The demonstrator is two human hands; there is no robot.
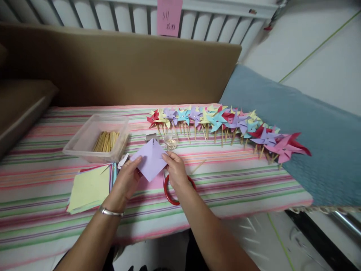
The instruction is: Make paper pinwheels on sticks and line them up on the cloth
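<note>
A purple paper square [152, 160] is held up in front of me, turned so a corner points away, with creases across it and a slit at its far corner. My left hand [128, 180] pinches its left corner. On the right corner, my right hand [175, 167] closes thumb and fingers. Beneath lies a pink paper sheet [150, 183], partly covered. Red scissor-like handles [169, 195] rest under my right wrist; their blades are hidden. A thin wooden stick [199, 166] lies just right of my right hand.
A clear plastic box [81, 145] holds wooden sticks [106, 141]. Nearer stands a stack of coloured paper [88, 190]. A small clear cup [171, 142] with tiny pieces sits beyond my hands. Many paper pinwheels [217, 119] line the table's back right. A cardboard panel [135, 69] stands behind.
</note>
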